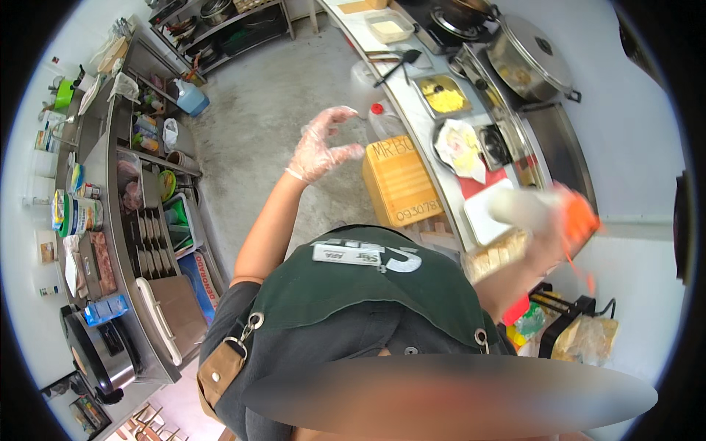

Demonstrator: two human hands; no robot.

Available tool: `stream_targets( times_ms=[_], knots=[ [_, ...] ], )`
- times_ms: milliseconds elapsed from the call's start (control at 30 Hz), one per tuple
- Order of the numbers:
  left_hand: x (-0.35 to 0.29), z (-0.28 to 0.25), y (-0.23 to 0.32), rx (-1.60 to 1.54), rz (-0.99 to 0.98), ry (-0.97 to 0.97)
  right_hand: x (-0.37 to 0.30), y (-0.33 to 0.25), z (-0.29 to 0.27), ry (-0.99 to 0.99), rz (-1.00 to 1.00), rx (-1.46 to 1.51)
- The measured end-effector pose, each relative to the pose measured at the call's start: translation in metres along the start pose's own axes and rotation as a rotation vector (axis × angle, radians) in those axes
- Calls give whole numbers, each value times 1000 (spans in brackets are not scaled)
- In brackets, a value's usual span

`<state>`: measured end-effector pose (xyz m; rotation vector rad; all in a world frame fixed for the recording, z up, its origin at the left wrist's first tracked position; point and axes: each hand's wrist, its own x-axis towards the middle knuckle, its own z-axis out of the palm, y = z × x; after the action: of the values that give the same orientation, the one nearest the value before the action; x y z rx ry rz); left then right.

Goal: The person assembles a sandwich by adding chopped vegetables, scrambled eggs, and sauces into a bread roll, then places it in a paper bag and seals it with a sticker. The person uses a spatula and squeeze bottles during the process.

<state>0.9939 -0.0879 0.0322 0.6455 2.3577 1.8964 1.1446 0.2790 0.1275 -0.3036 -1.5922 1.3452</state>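
My left hand point(323, 147), in a clear plastic glove, hovers over the floor beside the counter. Its fingers are spread and nothing is in them. My right hand point(544, 220) is over the counter's near end, smeared by motion. Against it shows a blurred bright orange thing point(579, 215) with a thin dangling strip; whether the fingers hold it is unclear. A whitish blur covers part of this hand. Close by lie a white board point(487, 214) and sliced bread point(491, 259). Farther along sits a dark bowl with white paper and yellow food point(460, 145).
On the right counter stand a metal tray of yellow shreds point(441, 94), a black spatula point(401, 66) and a big lidded pot point(531, 59). A wooden box point(401, 184) and a red-capped jug point(379, 121) stand below its edge. Metal shelving point(110, 173) runs along the left.
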Motion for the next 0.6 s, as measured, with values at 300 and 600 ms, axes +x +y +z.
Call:
stream_targets(
  times_ms=[300,600],
  knots=[
    [103,-57,-44,-571,-147,5,-99,79,345,-1054,263,328],
    [303,-141,-154,-616,-134,618,-46,219,511,-947,1302,426]
  ],
)
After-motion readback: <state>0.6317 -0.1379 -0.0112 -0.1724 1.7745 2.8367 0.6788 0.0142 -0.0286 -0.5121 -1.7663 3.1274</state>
